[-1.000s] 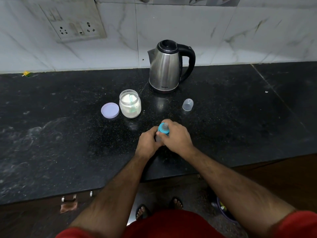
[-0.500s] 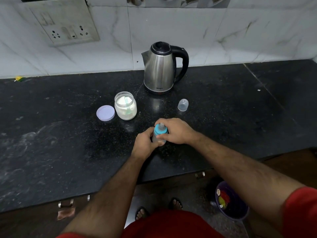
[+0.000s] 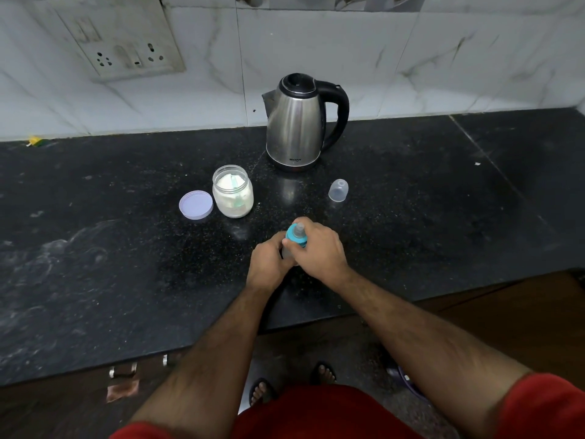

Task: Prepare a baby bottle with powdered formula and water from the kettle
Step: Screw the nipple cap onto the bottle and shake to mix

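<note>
A baby bottle (image 3: 287, 251) stands on the black counter (image 3: 110, 264) in front of me, mostly hidden by both hands. My left hand (image 3: 269, 263) wraps its body. My right hand (image 3: 319, 250) grips its blue collar with the teat (image 3: 297, 235) on top. Behind it, an open glass jar of white powder (image 3: 233, 191) holds a green scoop. The jar's purple lid (image 3: 196, 205) lies to its left. A steel kettle (image 3: 299, 122) with a black handle stands at the back, lid closed. The clear bottle cap (image 3: 338, 190) rests to the right of the jar.
A switch and socket panel (image 3: 126, 49) is on the tiled wall at the back left. The counter's front edge runs just below my wrists. A small yellow-green scrap (image 3: 34, 141) lies at the far left by the wall. A bucket (image 3: 408, 383) stands on the floor.
Both hands stay on the bottle; my right hand has shifted its grip around the blue collar. The view has moved slightly.
</note>
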`<state>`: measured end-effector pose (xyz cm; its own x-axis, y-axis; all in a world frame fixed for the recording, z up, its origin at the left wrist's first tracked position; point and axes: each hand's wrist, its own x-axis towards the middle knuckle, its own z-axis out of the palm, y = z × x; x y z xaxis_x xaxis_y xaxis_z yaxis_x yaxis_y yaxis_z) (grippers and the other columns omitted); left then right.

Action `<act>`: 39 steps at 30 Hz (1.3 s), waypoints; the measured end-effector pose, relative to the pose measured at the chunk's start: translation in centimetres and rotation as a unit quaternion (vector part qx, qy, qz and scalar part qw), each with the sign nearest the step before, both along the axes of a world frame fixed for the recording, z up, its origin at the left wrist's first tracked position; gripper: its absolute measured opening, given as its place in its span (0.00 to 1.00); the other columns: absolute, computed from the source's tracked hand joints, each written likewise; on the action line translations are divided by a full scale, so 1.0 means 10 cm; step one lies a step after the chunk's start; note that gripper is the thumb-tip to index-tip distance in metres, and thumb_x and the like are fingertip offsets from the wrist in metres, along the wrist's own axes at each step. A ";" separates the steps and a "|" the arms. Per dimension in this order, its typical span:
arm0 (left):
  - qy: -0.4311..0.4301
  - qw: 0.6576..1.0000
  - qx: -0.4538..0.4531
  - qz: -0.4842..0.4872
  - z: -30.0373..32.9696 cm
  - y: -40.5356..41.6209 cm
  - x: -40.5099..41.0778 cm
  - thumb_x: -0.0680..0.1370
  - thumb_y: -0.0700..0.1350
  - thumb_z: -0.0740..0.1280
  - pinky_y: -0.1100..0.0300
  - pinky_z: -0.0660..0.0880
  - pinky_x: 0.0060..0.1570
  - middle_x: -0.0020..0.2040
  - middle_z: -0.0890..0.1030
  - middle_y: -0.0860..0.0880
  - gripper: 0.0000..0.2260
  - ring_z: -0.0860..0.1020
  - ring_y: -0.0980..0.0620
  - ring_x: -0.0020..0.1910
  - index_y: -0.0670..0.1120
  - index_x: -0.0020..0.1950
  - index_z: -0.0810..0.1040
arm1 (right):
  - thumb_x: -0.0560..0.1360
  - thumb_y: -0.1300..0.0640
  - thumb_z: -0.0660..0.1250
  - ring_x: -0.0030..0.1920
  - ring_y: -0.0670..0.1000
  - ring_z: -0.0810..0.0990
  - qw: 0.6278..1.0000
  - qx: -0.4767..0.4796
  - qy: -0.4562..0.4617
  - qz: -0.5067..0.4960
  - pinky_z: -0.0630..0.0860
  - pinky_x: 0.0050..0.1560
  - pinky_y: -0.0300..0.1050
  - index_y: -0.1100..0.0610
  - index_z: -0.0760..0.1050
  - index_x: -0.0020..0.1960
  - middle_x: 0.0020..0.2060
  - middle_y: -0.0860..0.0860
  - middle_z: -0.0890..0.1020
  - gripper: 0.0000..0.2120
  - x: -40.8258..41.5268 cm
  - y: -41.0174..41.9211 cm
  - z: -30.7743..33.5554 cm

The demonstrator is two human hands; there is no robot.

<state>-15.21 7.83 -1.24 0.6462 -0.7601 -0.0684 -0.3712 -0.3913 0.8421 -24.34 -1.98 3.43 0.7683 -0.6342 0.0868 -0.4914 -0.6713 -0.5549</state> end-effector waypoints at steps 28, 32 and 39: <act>0.043 0.996 0.013 0.080 0.13 -0.23 -0.12 0.69 0.43 0.78 0.68 0.76 0.47 0.52 0.83 0.56 0.23 0.81 0.59 0.48 0.51 0.62 0.77 | 0.73 0.48 0.73 0.58 0.56 0.78 0.994 0.039 0.072 -0.073 0.76 0.57 0.53 0.54 0.72 0.65 0.58 0.54 0.77 0.24 -0.11 -1.57 0.01; 0.037 0.995 0.016 0.092 0.09 -0.27 -0.11 0.68 0.45 0.78 0.60 0.77 0.55 0.53 0.83 0.57 0.24 0.80 0.60 0.52 0.51 0.63 0.77 | 0.72 0.49 0.74 0.66 0.58 0.73 0.991 0.024 0.129 -0.033 0.75 0.61 0.56 0.52 0.67 0.72 0.66 0.54 0.75 0.32 0.06 -1.84 0.01; 0.049 0.994 0.007 0.099 0.08 -0.28 -0.13 0.69 0.44 0.79 0.65 0.74 0.56 0.55 0.82 0.58 0.27 0.79 0.60 0.55 0.51 0.66 0.76 | 0.75 0.52 0.72 0.66 0.58 0.72 0.987 0.021 0.155 -0.019 0.73 0.58 0.55 0.53 0.65 0.73 0.65 0.55 0.76 0.30 0.22 -1.96 -0.09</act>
<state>-16.47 5.01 -0.45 0.7730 -0.6169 -0.1479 -0.2015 -0.4599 0.8648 -22.12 -21.61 2.48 0.7298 -0.6603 -0.1771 -0.6662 -0.6288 -0.4009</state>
